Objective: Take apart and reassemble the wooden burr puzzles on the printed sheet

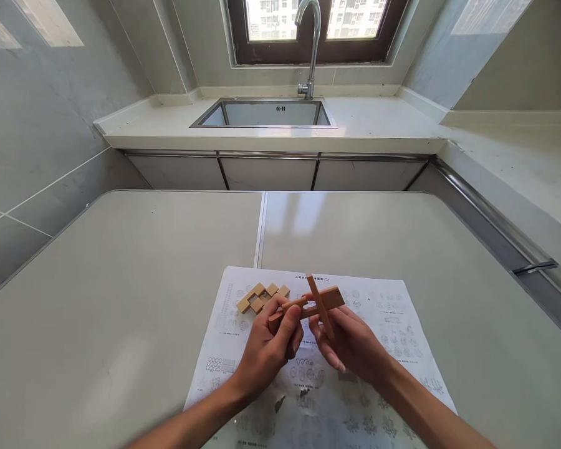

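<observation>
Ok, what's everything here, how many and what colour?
window: one, brown, back
buildings: several, pale, outside
walls: several, grey, around
counter: one, white, below window
tap: one, silver, on counter
sink: one, silver, in counter
cabinet fronts: several, grey, below counter
table: one, pale grey, in front
printed sheet: one, white, on table
wooden blocks: several, tan, on sheet
held wooden pieces: several, reddish, above sheet
left hand: one, bare, holding pieces
right hand: one, bare, touching pieces

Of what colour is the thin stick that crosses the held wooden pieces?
The thin stick is reddish brown, seen best in the head view.
</observation>
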Tool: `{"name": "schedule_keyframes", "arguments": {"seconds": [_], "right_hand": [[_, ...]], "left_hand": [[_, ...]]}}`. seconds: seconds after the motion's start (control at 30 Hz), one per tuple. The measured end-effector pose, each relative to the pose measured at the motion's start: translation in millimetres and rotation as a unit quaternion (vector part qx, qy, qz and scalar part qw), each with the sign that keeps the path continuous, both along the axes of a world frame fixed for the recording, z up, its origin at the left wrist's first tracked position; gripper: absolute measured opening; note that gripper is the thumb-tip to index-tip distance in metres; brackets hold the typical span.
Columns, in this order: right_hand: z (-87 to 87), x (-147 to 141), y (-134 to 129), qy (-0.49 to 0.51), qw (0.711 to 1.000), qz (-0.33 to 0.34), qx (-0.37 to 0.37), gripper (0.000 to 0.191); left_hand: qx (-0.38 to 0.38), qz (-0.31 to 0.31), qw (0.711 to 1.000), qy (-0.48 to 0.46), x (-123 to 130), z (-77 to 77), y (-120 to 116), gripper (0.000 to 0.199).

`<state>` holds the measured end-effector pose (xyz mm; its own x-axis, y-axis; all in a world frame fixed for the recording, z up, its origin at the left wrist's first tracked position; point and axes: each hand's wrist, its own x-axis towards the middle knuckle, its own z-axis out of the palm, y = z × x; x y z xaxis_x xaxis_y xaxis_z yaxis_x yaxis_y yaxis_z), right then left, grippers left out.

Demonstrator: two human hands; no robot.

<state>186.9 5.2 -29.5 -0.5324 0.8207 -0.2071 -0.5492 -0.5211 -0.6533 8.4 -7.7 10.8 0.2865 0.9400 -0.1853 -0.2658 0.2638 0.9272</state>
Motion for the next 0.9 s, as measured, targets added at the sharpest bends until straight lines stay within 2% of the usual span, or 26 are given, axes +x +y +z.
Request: {"name": "schedule_keyframes", "arguments": {"seconds": [0.13, 0.3, 0.43, 0.53, 0.7, 0.9], "right_hand": [[-3.1, -10, -5, -0.055, 0.997, 0.006, 0.057, 0.034], [7.1, -14, -10, -0.131, 0.977, 0.090, 0.145, 0.030], [15.1, -13, -10, -0.105, 0.976, 0.130, 0.137, 0.039], [17.1, -16, -9, -0.112, 0.978, 0.131, 0.116, 0.046], [16.8, -20, -9, -0.153, 0.974, 0.126, 0.114, 0.042], [10.2, -5, -4, -0.170, 0.969, 0.106, 0.145, 0.034]], "left_hand": [[-0.016, 0.005, 0.999, -0.029, -5, -1.8, 3, 0.042], [-0.001, 0.025, 0.998, -0.063, -8, 0.2, 7, 0.041], [0.010, 0.028, 0.997, -0.066, -8, 1.2, 8, 0.042], [0.025, 0.014, 0.999, -0.042, -8, -0.6, 5, 0.042], [0.038, -0.017, 0.999, -0.005, -11, -0.5, 0, 0.042], [0.070, 0.082, 0.993, 0.048, -17, 5.2, 12, 0.044]]}}
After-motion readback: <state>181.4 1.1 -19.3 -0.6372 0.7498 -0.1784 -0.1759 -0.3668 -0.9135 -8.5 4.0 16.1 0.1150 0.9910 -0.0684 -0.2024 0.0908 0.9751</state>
